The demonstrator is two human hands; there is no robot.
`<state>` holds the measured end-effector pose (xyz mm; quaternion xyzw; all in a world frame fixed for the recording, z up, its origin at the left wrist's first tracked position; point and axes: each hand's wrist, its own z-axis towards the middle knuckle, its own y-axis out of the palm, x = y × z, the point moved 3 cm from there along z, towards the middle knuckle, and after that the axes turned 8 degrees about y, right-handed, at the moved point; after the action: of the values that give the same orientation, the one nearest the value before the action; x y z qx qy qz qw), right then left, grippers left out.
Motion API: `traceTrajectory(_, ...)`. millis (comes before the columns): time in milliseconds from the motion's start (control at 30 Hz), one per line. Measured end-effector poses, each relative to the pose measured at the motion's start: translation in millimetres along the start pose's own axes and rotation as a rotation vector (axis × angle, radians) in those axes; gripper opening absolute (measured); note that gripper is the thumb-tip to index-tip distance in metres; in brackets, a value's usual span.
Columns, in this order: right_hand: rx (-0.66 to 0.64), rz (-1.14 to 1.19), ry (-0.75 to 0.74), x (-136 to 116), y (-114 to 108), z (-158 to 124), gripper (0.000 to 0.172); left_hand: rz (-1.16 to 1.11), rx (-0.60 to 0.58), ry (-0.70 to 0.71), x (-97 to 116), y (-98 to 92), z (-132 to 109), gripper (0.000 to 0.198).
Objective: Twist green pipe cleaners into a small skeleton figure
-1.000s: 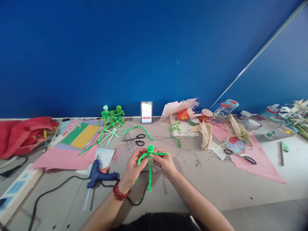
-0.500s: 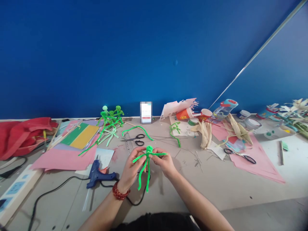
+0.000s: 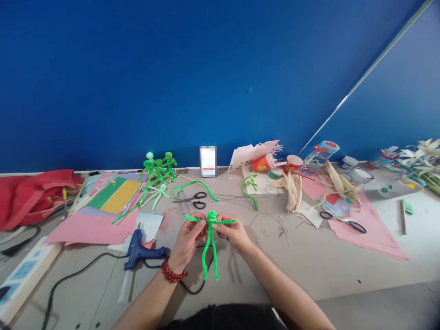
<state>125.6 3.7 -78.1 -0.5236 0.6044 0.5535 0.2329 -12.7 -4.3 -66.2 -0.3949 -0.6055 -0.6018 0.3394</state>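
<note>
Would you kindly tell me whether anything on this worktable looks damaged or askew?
Yes: the pale sheet near the blue wall has a ragged edge, as if torn, and the red paper cups beside it lie tipped sideways, not upright.

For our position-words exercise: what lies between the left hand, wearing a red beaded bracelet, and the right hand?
In the head view, a bright green pipe-cleaner figure, held by the left hand and right hand, its two legs free.
</note>
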Motion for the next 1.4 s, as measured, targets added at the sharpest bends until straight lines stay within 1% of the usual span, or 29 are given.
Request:
traceTrajectory(100, 0.010, -0.055, -0.025, -1.7, -3.1, 0.4, 0.038, 0.074, -0.024, 0.015, -0.1, 0.3, 1.2, 0.024)
traceTrajectory(233, 0.022, -0.226, -0.140, -6.5, -8.5, 1.5, 0.034, 0.127, 0.000, 0.008, -2.7, -2.6, 4.8, 0.020)
traceTrajectory(333, 0.015, -0.289, -0.176, -7.0, -11.7, 3.3, 0.031, 0.078, 0.012, -0.020, -5.2, -3.7, 5.7, 0.022)
traceTrajectory(467, -0.013, -0.312, -0.151, -8.7, -14.6, 4.5, 0.030, -0.010, 0.022, -0.089, -8.1, -2.5, 5.1, 0.025)
traceTrajectory(633, -0.085, -0.383, -0.136, -19.5, -16.3, 2.0, 0.033, -0.039, -0.024, -0.160, -8.6, -0.8, 4.5, 0.023)
traceTrajectory(733, -0.099, -0.461, -0.171, -26.3, -16.5, -0.5, 0.034, -0.017, -0.043, -0.153, -6.4, -2.1, 3.8, 0.024)
traceTrajectory(833, -0.115, -0.532, -0.231, -29.1, -15.9, -2.2, 0.029, 0.003, -0.060, -0.156, -4.9, -2.8, 3.5, 0.023)
traceTrajectory(933, -0.125, -0.502, -0.277, -27.9, -15.2, -1.5, 0.022, -0.027, -0.082, -0.154, -4.9, -1.2, 4.1, 0.019)
traceTrajectory(967, -0.112, -0.480, -0.310, -27.8, -14.8, -1.1, 0.021, -0.046, -0.086, -0.154, -5.1, -0.2, 4.3, 0.018)
traceTrajectory(1033, -0.038, -0.471, -0.422, -28.5, -13.5, -1.3, 0.021, -0.080, -0.076, -0.166, -5.7, 1.7, 4.7, 0.020)
traceTrajectory(1133, 0.155, -0.557, -0.596, -28.5, -9.1, -5.8, 0.019, -0.114, -0.017, -0.163, -6.1, 3.6, 4.9, 0.021)
traceTrajectory(1267, 0.413, -0.692, -0.708, -24.2, 0.0, -16.3, 0.013, -0.142, 0.072, -0.064, -5.0, 5.0, 4.1, 0.024)
traceTrajectory(1333, 0.465, -0.748, -0.762, -23.2, 5.4, -21.3, 0.011, -0.147, 0.105, -0.034, -4.8, 5.7, 2.9, 0.024)
traceTrajectory(1400, 0.468, -0.788, -0.802, -23.8, 10.2, -25.0, 0.011, -0.146, 0.127, -0.014, -4.5, 6.4, 1.5, 0.024)
